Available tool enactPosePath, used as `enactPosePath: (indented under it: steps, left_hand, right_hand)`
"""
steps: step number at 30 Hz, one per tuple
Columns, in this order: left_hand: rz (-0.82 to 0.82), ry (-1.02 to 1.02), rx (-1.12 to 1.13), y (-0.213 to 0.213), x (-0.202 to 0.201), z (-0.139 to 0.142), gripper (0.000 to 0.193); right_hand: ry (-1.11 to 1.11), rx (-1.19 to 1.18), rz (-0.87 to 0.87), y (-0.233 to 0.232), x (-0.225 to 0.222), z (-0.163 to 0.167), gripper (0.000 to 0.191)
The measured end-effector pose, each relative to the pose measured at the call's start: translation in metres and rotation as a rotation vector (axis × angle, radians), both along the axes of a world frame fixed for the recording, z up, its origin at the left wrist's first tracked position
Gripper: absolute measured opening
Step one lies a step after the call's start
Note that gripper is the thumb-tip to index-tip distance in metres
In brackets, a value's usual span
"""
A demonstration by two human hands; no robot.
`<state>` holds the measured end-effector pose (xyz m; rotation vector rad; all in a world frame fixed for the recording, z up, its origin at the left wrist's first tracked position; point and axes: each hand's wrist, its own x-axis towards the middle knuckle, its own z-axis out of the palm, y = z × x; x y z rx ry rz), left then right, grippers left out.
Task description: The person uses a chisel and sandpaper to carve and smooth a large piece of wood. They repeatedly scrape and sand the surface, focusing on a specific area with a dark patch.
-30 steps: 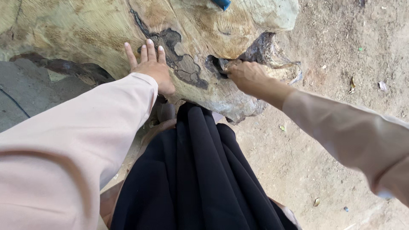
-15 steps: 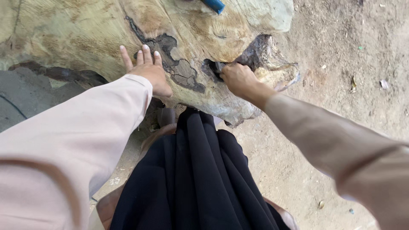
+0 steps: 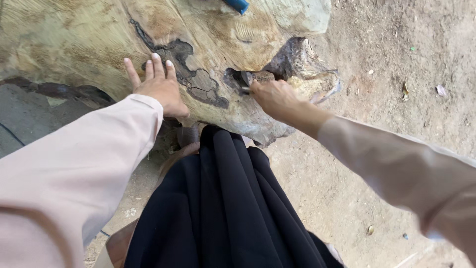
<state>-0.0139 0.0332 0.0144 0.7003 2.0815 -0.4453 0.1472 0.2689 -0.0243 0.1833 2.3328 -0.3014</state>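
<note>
A big, pale, weathered slab of wood (image 3: 74,39) with dark cracks fills the top of the view. My left hand (image 3: 157,87) lies flat on it with fingers spread, just left of a black crack (image 3: 196,82). My right hand (image 3: 275,99) is closed at the mouth of a dark hollow (image 3: 287,62) in the wood's edge. A small grey metal tip (image 3: 245,90) pokes out of its fingers toward the hollow; the rest of that tool is hidden in the fist. Both arms wear pale pink sleeves.
Black cloth (image 3: 223,198) hangs down from my body in the middle foreground. A blue object (image 3: 237,5) lies on top of the wood at the upper edge. Bare dirt ground (image 3: 396,74) with scattered bits spreads to the right. Grey stone (image 3: 29,114) lies at the left.
My right hand has moved left along the wood's edge and into the dark hollow. My left hand has stayed flat on the wood.
</note>
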Motion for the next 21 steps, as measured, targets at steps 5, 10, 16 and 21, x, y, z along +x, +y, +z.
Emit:
enactPosePath:
  steps: [5,10,16,21]
  left_hand:
    - [0.012,-0.002,-0.011,-0.002,-0.001,-0.004,0.128]
    - [-0.004,0.017,0.027,-0.002,0.0,-0.005,0.137]
    - [0.011,-0.019,0.011,-0.001,0.0,-0.003,0.132]
    - [-0.014,0.006,0.015,0.0,0.0,-0.007,0.131]
  right_hand:
    - [0.079,0.049,0.104,0.002,0.006,-0.004,0.036]
    - [0.115,0.093,0.191,-0.004,0.019,0.001,0.027]
    - [-0.01,0.186,0.296,-0.007,0.015,0.012,0.022]
    - [-0.08,0.17,0.337,-0.002,-0.001,0.016,0.025]
